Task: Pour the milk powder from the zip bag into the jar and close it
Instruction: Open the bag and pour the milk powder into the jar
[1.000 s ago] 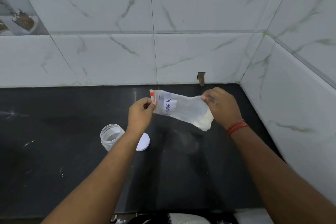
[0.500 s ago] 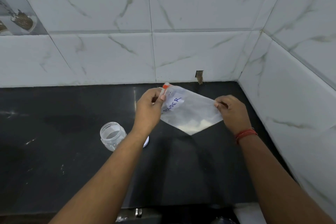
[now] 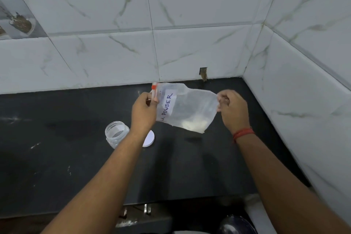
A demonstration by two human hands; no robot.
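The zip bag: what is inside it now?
Inside the zip bag, whitish powder sits in the lowest corner. The paper label and the left hand cover part of the interior.

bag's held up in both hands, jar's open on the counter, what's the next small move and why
Probably carry the zip bag left, over the open jar. The left hand pinches its orange zip end and the right hand the opposite edge, powder sits in the low corner, and the lid lies beside the jar.

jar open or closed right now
Open. The jar stands upright on the counter with a bare mouth; its white lid lies beside it.
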